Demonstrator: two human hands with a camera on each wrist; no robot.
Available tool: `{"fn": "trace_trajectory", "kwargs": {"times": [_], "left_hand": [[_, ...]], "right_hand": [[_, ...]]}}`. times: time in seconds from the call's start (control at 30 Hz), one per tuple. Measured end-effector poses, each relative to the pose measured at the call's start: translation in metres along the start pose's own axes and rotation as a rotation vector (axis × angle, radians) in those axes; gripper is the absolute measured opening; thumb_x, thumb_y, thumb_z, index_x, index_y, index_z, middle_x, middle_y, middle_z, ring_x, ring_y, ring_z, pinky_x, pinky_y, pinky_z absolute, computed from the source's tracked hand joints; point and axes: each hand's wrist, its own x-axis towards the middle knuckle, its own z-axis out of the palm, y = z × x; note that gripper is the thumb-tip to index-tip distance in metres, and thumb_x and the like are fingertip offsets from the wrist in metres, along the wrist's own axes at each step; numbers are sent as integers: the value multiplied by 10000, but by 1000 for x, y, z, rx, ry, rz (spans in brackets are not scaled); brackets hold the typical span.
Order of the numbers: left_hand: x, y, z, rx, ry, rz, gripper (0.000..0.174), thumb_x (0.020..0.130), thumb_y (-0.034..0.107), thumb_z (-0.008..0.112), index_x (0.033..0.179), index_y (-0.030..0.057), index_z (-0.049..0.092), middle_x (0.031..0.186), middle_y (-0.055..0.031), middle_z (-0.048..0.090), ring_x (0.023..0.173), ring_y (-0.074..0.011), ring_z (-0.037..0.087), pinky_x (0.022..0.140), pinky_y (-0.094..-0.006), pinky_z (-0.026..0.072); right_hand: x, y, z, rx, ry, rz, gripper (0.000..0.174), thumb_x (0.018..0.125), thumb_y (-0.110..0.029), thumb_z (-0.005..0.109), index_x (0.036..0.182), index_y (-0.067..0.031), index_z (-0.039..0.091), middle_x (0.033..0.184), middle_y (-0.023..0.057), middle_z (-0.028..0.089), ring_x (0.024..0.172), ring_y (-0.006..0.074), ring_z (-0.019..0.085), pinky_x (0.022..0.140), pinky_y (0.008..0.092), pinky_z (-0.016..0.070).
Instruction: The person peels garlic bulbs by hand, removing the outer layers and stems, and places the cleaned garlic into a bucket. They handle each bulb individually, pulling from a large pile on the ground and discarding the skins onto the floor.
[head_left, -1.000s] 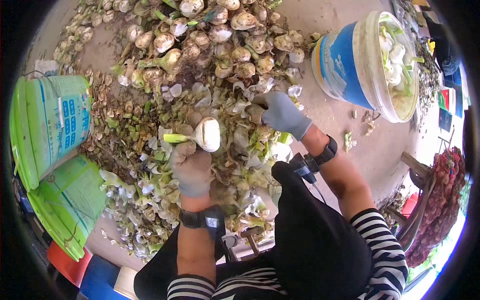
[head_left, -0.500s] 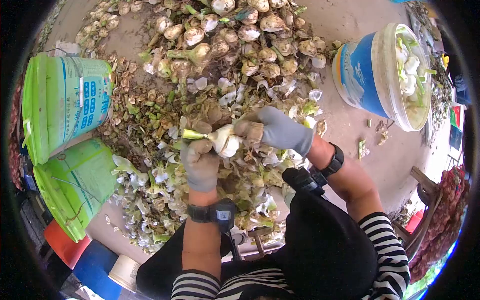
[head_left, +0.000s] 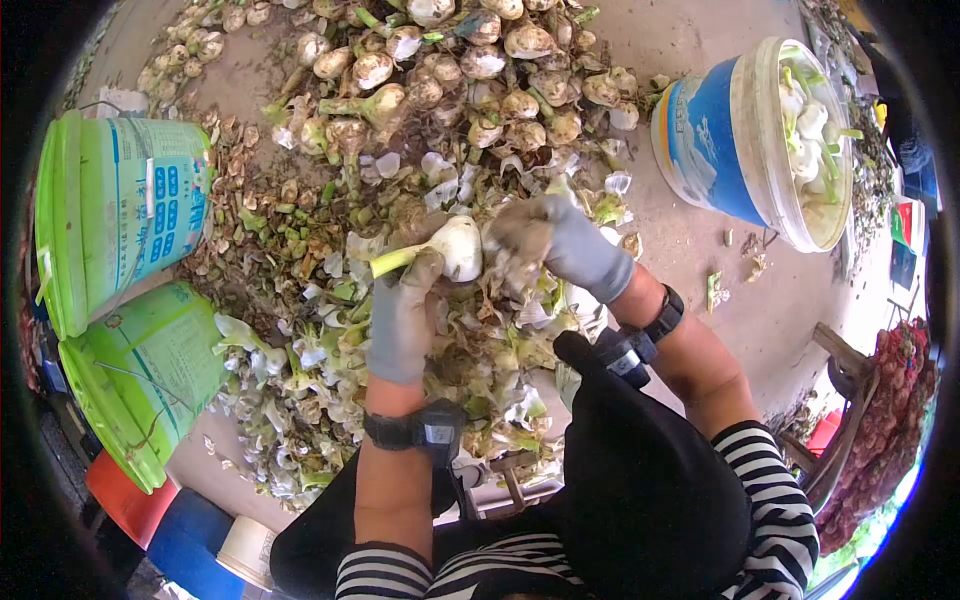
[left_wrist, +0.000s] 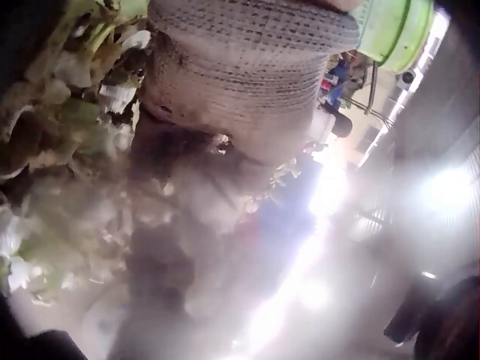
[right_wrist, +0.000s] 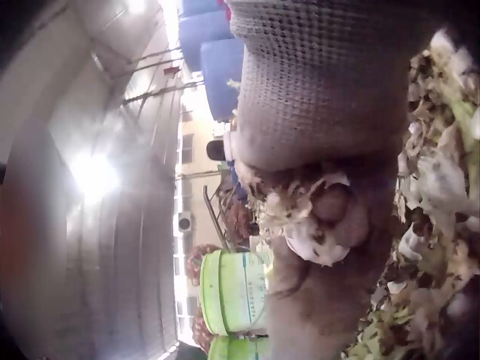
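In the head view the gloved left hand point(head_left: 405, 315) grips a white garlic bulb point(head_left: 459, 248) by the base of its short green stem, which points left. The gloved right hand point(head_left: 570, 245) is just right of the bulb, its fingers curled and blurred. From the right wrist view, the right hand point(right_wrist: 322, 90) pinches loose papery skin point(right_wrist: 319, 236) with root bits. The left wrist view shows the left hand's glove point(left_wrist: 240, 82) close up; its fingertips are blurred. Below both hands lies a heap of peelings point(head_left: 330, 350).
Unpeeled garlic bulbs point(head_left: 530, 42) are piled at the top. At right a blue and white bucket point(head_left: 745, 140) holds peeled garlic with stems. Two green buckets point(head_left: 150, 200) lie at left. The person's knee point(head_left: 640, 450) is below the right hand. A red net sack point(head_left: 885, 440) stands far right.
The right hand came in to touch the bulb, then moved off to the right with skin in its fingers. The bulb looks whiter, held throughout by the left hand.
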Motion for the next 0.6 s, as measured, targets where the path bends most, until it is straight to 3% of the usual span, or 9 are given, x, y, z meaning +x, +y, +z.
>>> {"fn": "trace_trajectory", "kwargs": {"times": [0.1, 0.13, 0.23, 0.27, 0.37, 0.43, 0.5, 0.57, 0.6], "left_hand": [[8, -12, -16, -150, -15, 111, 410, 832, 76, 534, 1231, -7, 486, 1175, -141, 561, 1019, -216, 575, 875, -328, 466], [5, -11, -14, -182, 72, 65, 398, 823, 95, 541, 1206, -4, 499, 1174, -147, 565, 1043, -230, 567, 911, -343, 444], [3, -14, -12, -71, 7, 74, 402, 809, 84, 543, 1196, -16, 499, 1174, -156, 565, 1049, -246, 566, 929, -357, 434], [4, -15, -9, -28, -36, 118, 415, 795, 65, 541, 1196, -30, 494, 1163, -161, 570, 1057, -262, 563, 929, -371, 437], [0, -20, -8, -14, -75, 153, 433, 774, 56, 547, 1191, -45, 490, 1154, -165, 574, 1073, -273, 557, 937, -388, 438], [-4, -26, -21, 108, -84, 181, 457, 774, 103, 583, 1206, -17, 493, 1171, -164, 569, 1102, -283, 544, 940, -415, 444], [-9, -15, -12, -526, -125, 31, 500, 777, 177, 629, 1232, 23, 492, 1188, -163, 563, 1097, -299, 550, 933, -438, 460], [-12, -6, -18, -525, -16, 43, 484, 812, 261, 615, 1235, 55, 499, 1199, -162, 558, 1072, -314, 564, 889, -450, 497], [-11, 1, -24, -490, 44, 53, 474, 832, 286, 587, 1233, 50, 498, 1195, -162, 559, 1060, -316, 569, 877, -449, 506]], "right_hand": [[-3, 1, -15, -446, 162, -295, 321, 837, -263, 604, 1004, 8, 644, 935, 150, 644, 852, 143, 600, 767, 295, 487], [-1, -1, -11, 100, 249, 190, 308, 880, -265, 550, 930, 24, 645, 862, 93, 646, 770, 123, 580, 659, 271, 482], [2, -15, -3, -84, 58, 289, 307, 855, -275, 585, 1000, -18, 668, 784, 122, 657, 701, 139, 602, 678, 292, 495], [3, 0, 5, -15, 53, 67, 319, 862, -295, 577, 972, -11, 671, 685, 121, 638, 598, 126, 573, 596, 291, 480], [9, -25, 9, -284, -63, 144, 362, 874, -307, 578, 905, 49, 637, 669, 99, 605, 625, 105, 544, 583, 280, 457], [12, -9, 4, -135, -107, 252, 358, 869, -299, 582, 901, 54, 629, 637, 115, 584, 612, 108, 548, 574, 279, 457], [12, 0, -2, -288, 36, 262, 338, 860, -275, 587, 874, 60, 627, 608, 88, 577, 599, 120, 551, 575, 283, 461], [7, 0, -3, -244, 15, 366, 309, 848, -243, 585, 939, 50, 619, 698, 78, 611, 679, 127, 575, 629, 279, 469], [3, 12, 0, -257, 61, 174, 284, 838, -203, 586, 986, 38, 610, 755, 70, 613, 730, 121, 576, 655, 272, 467]]}}
